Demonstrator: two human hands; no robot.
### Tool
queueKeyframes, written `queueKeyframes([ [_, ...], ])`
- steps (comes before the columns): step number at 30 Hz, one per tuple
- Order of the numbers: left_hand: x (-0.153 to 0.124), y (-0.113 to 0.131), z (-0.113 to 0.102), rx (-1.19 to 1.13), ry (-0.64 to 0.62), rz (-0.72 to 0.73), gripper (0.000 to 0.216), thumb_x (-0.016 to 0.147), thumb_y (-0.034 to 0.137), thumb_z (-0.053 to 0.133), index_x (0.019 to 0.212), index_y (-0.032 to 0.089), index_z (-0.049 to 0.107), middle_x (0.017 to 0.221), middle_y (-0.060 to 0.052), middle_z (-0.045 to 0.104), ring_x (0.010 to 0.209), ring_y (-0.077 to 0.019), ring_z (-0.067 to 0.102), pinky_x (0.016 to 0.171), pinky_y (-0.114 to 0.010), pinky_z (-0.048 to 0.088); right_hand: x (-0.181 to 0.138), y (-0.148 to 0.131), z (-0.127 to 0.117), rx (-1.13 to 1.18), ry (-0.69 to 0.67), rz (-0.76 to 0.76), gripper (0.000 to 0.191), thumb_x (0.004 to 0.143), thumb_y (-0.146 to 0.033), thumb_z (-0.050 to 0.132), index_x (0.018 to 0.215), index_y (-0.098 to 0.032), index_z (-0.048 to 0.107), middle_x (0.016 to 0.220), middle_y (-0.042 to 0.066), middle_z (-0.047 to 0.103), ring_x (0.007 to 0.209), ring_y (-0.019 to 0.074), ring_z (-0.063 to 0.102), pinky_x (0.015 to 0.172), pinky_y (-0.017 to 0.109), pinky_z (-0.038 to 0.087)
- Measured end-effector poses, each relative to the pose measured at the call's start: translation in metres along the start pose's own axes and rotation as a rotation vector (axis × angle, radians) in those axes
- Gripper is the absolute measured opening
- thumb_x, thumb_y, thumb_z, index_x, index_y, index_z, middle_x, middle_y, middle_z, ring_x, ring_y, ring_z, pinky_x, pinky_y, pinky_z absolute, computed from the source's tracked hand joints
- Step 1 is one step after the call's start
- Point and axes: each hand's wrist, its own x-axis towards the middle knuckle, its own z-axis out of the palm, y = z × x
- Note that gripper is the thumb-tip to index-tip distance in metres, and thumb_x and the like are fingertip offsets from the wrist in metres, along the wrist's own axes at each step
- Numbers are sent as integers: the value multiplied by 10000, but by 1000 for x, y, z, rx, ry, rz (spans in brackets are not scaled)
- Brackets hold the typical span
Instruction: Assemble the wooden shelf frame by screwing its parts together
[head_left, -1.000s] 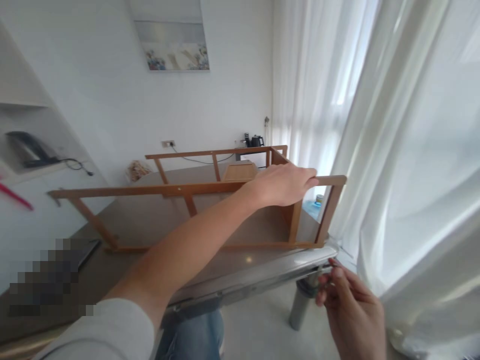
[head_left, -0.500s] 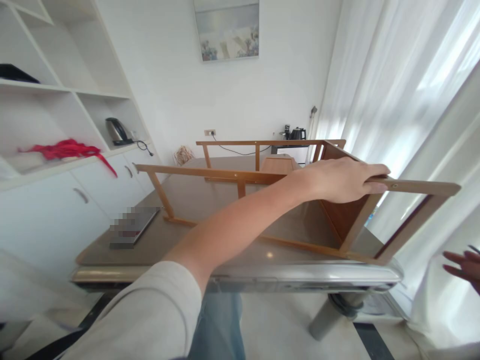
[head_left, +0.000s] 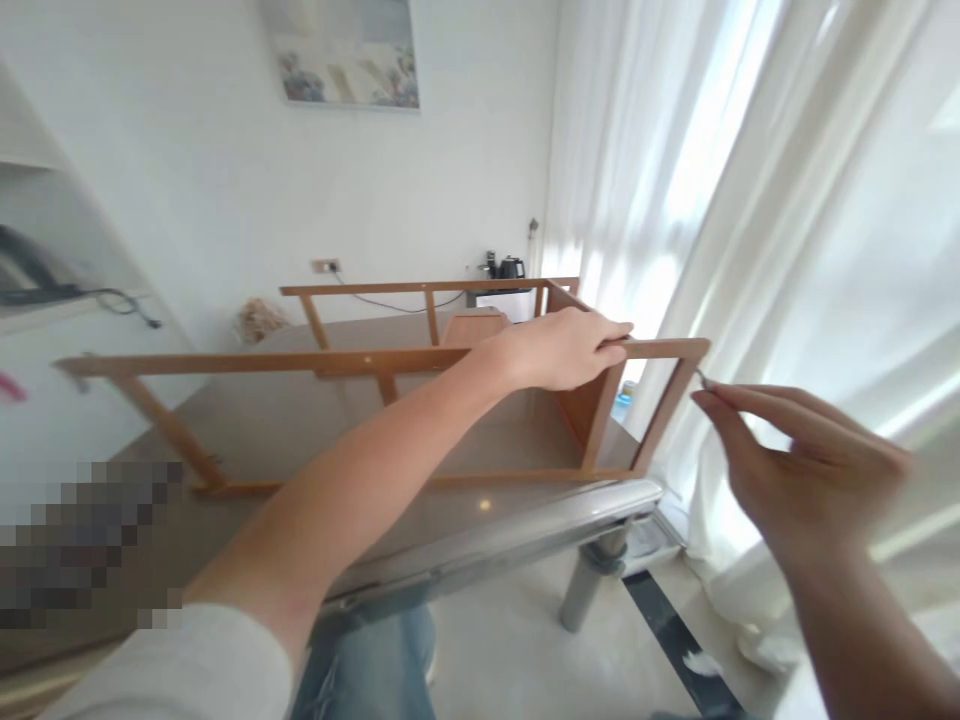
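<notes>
White curtains (head_left: 817, 230) hang to the right of a table (head_left: 544, 520) with a shiny metal near edge. On it stands a wooden frame (head_left: 225, 364), its lower rail running along that edge and its right end by the near right corner. The left hand (head_left: 566, 348) grips the upper rail towards the right end, fingers closed over the wood, as it did half a second ago. At that time the right hand (head_left: 817, 470) was at the far right of the view, well apart from the frame; now it is raised just beside the frame's upper right corner. Its thumb and forefinger are pinched together on a small thin piece (head_left: 703, 379), too blurred to identify.
</notes>
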Motion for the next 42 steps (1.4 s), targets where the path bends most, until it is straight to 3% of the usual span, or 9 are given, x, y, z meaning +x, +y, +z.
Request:
queueKeyframes([
  [4, -2, -2, 0, 31, -33, -64, 597, 1051, 515, 328, 1592, 288, 439, 974, -70, 791, 944, -249, 721, 839, -343, 497, 10, -8, 9, 6, -36, -92, 112, 919, -193, 760, 965, -270, 828, 891, 33, 809, 763, 192, 754, 672, 318, 578],
  [8, -1, -6, 2, 84, -33, -63, 597, 1055, 517, 298, 1609, 321, 401, 911, -45, 795, 898, -238, 736, 789, -315, 494, 16, -10, 19, 7, -108, -127, 183, 980, -181, 652, 960, -243, 823, 866, 39, 791, 770, 188, 737, 651, 318, 571],
  [14, -1, -8, 4, 157, 12, -8, 596, 1059, 494, 285, 1590, 278, 447, 1381, -117, 701, 1175, -277, 696, 871, -321, 502, 23, -9, 31, 68, -180, -165, 222, 1002, -160, 602, 983, -228, 812, 878, 41, 786, 789, 190, 703, 674, 329, 567],
  [22, -5, -3, 1, 76, -25, -46, 629, 1057, 521, 252, 1616, 275, 399, 917, -88, 793, 844, -232, 735, 747, -301, 498, 23, -4, 36, 92, -205, -161, 236, 1011, -163, 590, 976, -248, 807, 893, 31, 786, 815, 187, 718, 695, 334, 585],
  [31, -6, 0, 0, 59, -17, -53, 629, 1050, 516, 255, 1604, 270, 423, 871, -86, 787, 786, -241, 731, 722, -310, 490, 29, -3, 33, 97, -253, -216, 256, 1014, -126, 568, 1022, -237, 799, 942, 52, 790, 903, 201, 723, 754, 352, 601],
  [35, -7, 0, 1, 65, 6, -48, 610, 1052, 503, 252, 1578, 280, 464, 963, -112, 793, 817, -245, 736, 706, -308, 488, 29, 1, 33, 55, -298, -261, 301, 1021, -108, 528, 1037, -244, 796, 950, 54, 783, 904, 208, 706, 776, 372, 590],
  [39, -6, -4, 4, 102, 23, -34, 596, 1059, 500, 234, 1571, 301, 466, 1233, -129, 760, 993, -282, 743, 747, -325, 505, 31, 2, 30, 35, -325, -288, 301, 1023, -98, 521, 1052, -228, 790, 969, 64, 784, 924, 211, 704, 789, 370, 589],
  [42, -8, -3, 8, 176, 55, -23, 597, 1064, 491, 203, 1573, 305, 454, 1293, -138, 740, 1074, -327, 737, 771, -362, 522, 37, 1, 27, 32, -377, -312, 312, 1028, -103, 505, 1063, -222, 792, 976, 74, 787, 930, 216, 713, 800, 376, 593],
])
